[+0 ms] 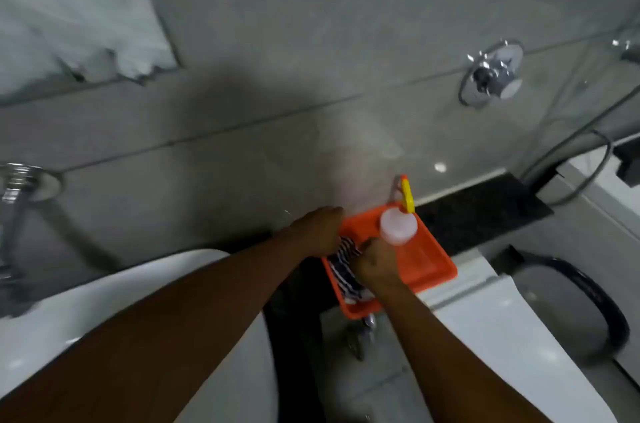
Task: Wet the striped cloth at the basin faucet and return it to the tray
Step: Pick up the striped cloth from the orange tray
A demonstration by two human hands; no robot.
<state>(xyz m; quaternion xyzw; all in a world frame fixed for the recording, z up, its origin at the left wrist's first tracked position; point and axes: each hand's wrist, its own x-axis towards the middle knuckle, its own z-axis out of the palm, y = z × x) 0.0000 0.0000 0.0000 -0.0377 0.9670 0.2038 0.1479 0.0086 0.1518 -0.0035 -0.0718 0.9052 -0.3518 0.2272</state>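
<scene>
The striped cloth (343, 266), dark blue and white, lies bunched in the left part of the orange tray (429, 266). My left hand (318, 228) rests on the cloth's far left end, fingers curled over it. The near right part of the cloth is under my right hand (375, 261), fist closed on the fabric. Both hands sit inside the tray. The white basin (104, 311) is at the lower left, and its chrome faucet (14, 214) stands at the far left edge.
A spray bottle (398, 225) with a yellow trigger stands in the tray's far end. The tray sits on a dark ledge (485, 211) beside a white toilet tank (519, 336). A chrome wall valve (491, 74) and hose are at the right. Grey tiled wall behind.
</scene>
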